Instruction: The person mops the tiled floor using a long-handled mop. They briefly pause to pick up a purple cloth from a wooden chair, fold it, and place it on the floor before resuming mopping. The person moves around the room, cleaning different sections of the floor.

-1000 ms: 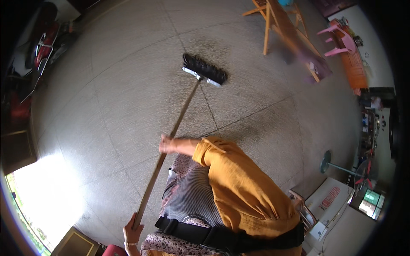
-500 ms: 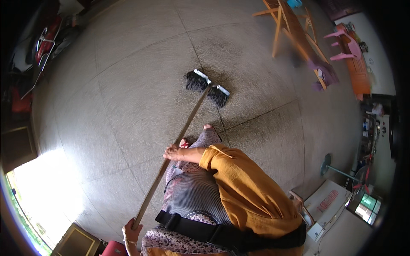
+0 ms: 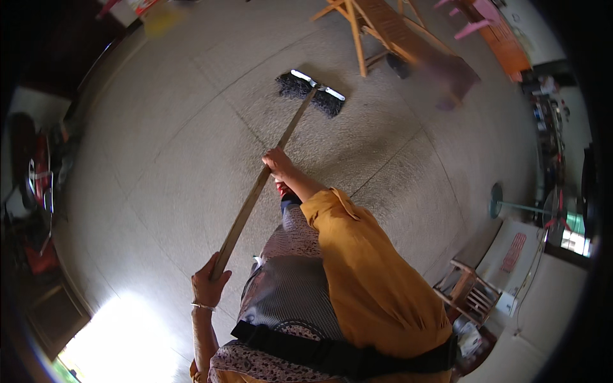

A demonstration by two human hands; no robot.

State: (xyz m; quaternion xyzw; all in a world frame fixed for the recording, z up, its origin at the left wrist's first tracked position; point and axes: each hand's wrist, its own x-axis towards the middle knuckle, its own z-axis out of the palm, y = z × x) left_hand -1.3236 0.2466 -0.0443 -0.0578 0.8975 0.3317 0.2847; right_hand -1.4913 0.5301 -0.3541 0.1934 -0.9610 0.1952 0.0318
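Observation:
A mop (image 3: pixel 246 207) with a long wooden handle slants away from me across the floor. Its head (image 3: pixel 329 102), dark shaggy strands under a white bar, lies flat on the grey floor ahead. My left hand (image 3: pixel 209 281), with a bangle at the wrist, is closed round the handle's near end. Farther along, my right hand (image 3: pixel 278 162) grips the handle about midway, its arm in a mustard sleeve reaching across my front. Part of a red shoe (image 3: pixel 281 187) shows just below the right hand.
A wooden folding lounger (image 3: pixel 396 35) stands ahead to the right, with a dark object (image 3: pixel 397 66) beneath. At lower right are a small wooden chair (image 3: pixel 468 292), a white box (image 3: pixel 511 258) and a standing fan (image 3: pixel 557 210). A red motorbike (image 3: pixel 41 169) is at left.
The mop head has moved farther ahead. Both hands, gripping the handle, have moved forward too. The view has shifted, so the lounger and wooden chair sit differently.

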